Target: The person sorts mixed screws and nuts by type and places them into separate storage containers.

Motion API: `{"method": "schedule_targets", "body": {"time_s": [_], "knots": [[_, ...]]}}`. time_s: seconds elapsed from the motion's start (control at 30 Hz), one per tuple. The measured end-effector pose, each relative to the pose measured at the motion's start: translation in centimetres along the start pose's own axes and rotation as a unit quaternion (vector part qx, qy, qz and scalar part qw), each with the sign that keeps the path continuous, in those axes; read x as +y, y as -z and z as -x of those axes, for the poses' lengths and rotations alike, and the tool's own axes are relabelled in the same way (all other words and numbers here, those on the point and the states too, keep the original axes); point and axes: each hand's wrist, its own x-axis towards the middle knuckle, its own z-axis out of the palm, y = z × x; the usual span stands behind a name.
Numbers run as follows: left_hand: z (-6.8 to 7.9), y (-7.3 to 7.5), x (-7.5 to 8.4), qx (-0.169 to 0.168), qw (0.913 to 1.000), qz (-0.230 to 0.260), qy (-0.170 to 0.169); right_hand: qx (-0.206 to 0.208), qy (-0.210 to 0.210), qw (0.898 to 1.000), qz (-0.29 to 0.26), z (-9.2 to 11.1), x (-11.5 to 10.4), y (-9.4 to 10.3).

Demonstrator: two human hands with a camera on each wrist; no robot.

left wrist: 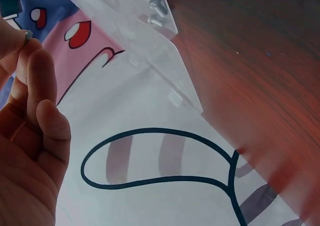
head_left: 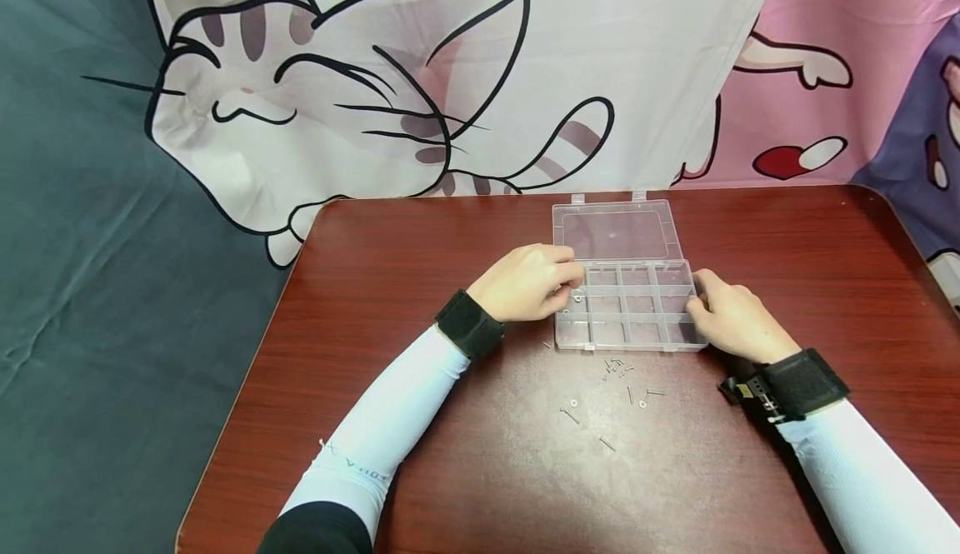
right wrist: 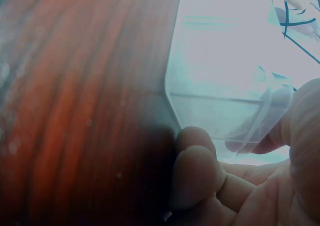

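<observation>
A clear plastic compartment box [head_left: 622, 304] lies with its lid [head_left: 618, 232] folded back at the table's far edge. Over the box's left compartments, my left hand [head_left: 528, 281] pinches a small metal piece [left wrist: 28, 35] between thumb and fingertip; the fingers mostly hide it, and I cannot tell its kind. A few small metal parts [head_left: 577, 297] lie in the left compartments. At the box's right side, my right hand [head_left: 738, 318] grips the wall, thumb at the inner side and fingers [right wrist: 195, 178] curled against the outside.
Several small screws [head_left: 615, 366] lie scattered on the brown table [head_left: 480, 421] in front of the box, along with small white rings [head_left: 574, 403]. A printed cloth [head_left: 637, 54] hangs behind the far edge.
</observation>
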Motion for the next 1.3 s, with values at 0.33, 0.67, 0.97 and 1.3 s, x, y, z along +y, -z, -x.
{"method": "schedule_targets", "body": {"time_s": [0.33,0.67,0.97,1.3], "knots": [[0.2,-0.1,-0.3,-0.013,0.9998,0.002,0.015,-0.002,-0.003,1.000,0.005,0.0,-0.2,0.1],[1.1,0.1,1.0,-0.123,0.9876,0.010,0.096,-0.003,-0.001,1.000,0.004,0.0,-0.2,0.0],[1.3,0.0,2.1,-0.122,0.9894,0.013,0.078,0.007,-0.001,1.000,0.008,0.0,0.0,-0.1],[0.1,-1.0,4.9,-0.127,0.9917,0.018,0.005,0.003,-0.003,1.000,0.004,-0.1,0.0,-0.1]]}}
